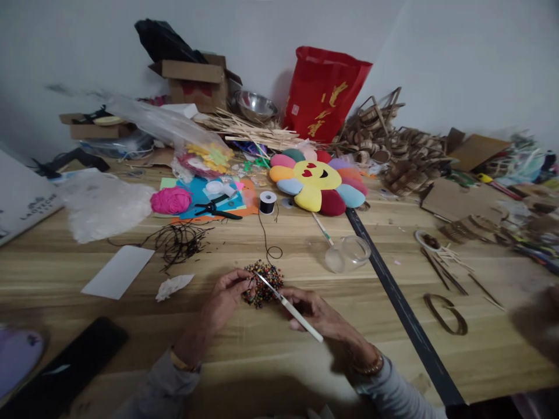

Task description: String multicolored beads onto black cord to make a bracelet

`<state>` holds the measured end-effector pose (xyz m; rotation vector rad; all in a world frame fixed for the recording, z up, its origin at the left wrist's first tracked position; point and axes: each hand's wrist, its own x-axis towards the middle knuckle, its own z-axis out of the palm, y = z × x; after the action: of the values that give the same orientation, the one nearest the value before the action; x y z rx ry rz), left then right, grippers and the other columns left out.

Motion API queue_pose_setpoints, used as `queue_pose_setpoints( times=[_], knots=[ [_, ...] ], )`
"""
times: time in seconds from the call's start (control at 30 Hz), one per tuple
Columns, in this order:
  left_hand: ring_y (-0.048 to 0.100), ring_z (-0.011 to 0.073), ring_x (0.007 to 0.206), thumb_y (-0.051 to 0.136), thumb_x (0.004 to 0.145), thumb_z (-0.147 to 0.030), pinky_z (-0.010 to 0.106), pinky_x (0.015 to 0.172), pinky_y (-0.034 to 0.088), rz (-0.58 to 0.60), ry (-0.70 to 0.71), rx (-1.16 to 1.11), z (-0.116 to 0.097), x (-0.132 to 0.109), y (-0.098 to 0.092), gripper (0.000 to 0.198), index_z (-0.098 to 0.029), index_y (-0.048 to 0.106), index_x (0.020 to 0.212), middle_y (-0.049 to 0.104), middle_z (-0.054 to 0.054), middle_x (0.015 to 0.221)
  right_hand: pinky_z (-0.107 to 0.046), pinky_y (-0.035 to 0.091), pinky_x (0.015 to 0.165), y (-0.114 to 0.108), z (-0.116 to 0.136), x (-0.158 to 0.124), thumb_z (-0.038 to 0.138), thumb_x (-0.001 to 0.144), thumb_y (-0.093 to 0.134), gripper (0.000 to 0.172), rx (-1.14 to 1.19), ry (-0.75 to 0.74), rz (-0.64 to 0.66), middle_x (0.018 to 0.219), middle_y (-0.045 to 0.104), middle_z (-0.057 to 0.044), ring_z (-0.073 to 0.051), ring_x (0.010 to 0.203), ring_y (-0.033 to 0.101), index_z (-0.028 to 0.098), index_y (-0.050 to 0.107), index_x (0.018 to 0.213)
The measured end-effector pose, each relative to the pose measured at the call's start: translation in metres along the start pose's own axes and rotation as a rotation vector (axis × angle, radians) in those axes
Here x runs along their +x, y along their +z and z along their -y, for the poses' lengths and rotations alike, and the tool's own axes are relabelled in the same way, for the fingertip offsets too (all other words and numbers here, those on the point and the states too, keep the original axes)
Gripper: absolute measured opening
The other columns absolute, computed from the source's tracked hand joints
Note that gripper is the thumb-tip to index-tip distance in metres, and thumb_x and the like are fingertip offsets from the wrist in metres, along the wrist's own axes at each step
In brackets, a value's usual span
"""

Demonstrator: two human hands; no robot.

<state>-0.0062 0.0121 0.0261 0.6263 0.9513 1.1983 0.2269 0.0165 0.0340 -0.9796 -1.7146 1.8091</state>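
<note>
A pile of small multicoloured beads (pixel 264 294) lies on the table between my hands. My right hand (pixel 312 311) is closed on a slim tool with a long white handle (pixel 301 319) and a narrow metal end; its exact kind does not show. The metal tip points up and left across the beads, close to my left fingers. At the left edge of the pile, my left hand (pixel 229 294) is pinched shut; whatever is between its fingertips is too small to make out. Beyond the pile stands a spool of black cord (pixel 268 202), its loose end trailing towards the beads.
A clear round container (pixel 348 254) stands ahead to the right, near a dark strip (pixel 397 302). Black-handled pliers (pixel 218 210), pink yarn (pixel 171 200) and tangled black cord (pixel 179 241) lie ahead left. A flower cushion (pixel 318 179) sits farther back. A phone (pixel 70 366) lies front left.
</note>
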Motion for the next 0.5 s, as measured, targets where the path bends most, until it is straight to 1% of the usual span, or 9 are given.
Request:
queue_pose_setpoints(
  times=[0.1, 0.3, 0.4, 0.5],
  knots=[
    [0.056, 0.0114, 0.056, 0.085, 0.054, -0.027, 0.024, 0.058, 0.042, -0.004, -0.024, -0.005, 0.001, 0.0, 0.0, 0.027, -0.014, 0.067, 0.069, 0.064, -0.001, 0.059, -0.027, 0.046, 0.071, 0.005, 0.002, 0.006, 0.042, 0.067, 0.078, 0.055, 0.006, -0.008, 0.006, 0.092, 0.06, -0.003, -0.018, 0.081, 0.053, 0.023, 0.062, 0.116],
    [0.054, 0.0115, 0.055, 0.084, 0.054, -0.028, 0.023, 0.057, 0.041, 0.021, -0.039, 0.028, 0.003, 0.0, -0.002, 0.025, -0.015, 0.067, 0.067, 0.062, -0.002, 0.056, -0.021, 0.043, 0.059, 0.013, 0.0, 0.01, 0.038, 0.07, 0.077, 0.054, -0.083, -0.014, -0.013, 0.08, 0.055, 0.0, -0.012, 0.067, 0.047, 0.018, 0.061, 0.117],
    [0.055, 0.0123, 0.056, 0.084, 0.055, -0.028, 0.024, 0.059, 0.041, 0.019, -0.037, 0.062, 0.005, 0.002, -0.005, 0.024, -0.015, 0.067, 0.067, 0.064, -0.001, 0.058, -0.021, 0.045, 0.061, 0.014, -0.001, 0.01, 0.037, 0.071, 0.076, 0.055, -0.139, -0.048, -0.033, 0.085, 0.058, -0.001, -0.012, 0.068, 0.049, 0.017, 0.06, 0.119],
    [0.055, 0.0126, 0.055, 0.083, 0.056, -0.028, 0.024, 0.058, 0.04, 0.021, -0.034, 0.066, 0.008, 0.003, -0.008, 0.025, -0.015, 0.067, 0.07, 0.065, -0.001, 0.059, -0.024, 0.049, 0.069, 0.013, -0.001, 0.011, 0.038, 0.074, 0.074, 0.052, -0.27, -0.131, -0.048, 0.095, 0.062, -0.005, -0.015, 0.076, 0.056, 0.017, 0.06, 0.119]
  ],
)
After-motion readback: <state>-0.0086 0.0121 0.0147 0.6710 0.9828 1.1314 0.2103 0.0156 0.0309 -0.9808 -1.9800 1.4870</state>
